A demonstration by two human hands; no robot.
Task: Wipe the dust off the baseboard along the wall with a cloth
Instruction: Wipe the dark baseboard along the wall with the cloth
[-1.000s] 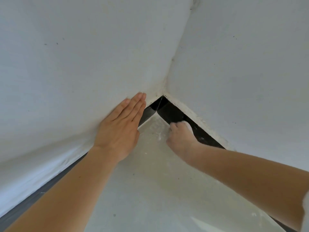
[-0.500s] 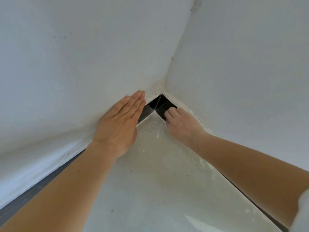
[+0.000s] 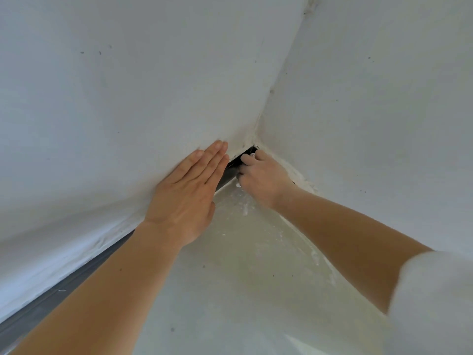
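White plaster walls (image 3: 128, 98) meet in a corner above a pale, dust-flecked floor (image 3: 243, 278). My left hand (image 3: 184, 193) has not stirred: it lies flat on the left wall, fingers straight and pressed together, bracing me. Over the last second my right hand (image 3: 261, 178) has slid along the right-hand stretch of black baseboard (image 3: 231, 166) into the corner itself. It now sits curled against the short black piece showing between my two hands. I judge that the right-hand stretch is done, the corner is the step in hand, and the left wall's run comes next. My right hand and forearm now cover the right-hand baseboard entirely. The cloth (image 3: 252, 155) seems bunched inside my curled right fingers; only a pale scrap shows at the fingertips, too small to be sure of.
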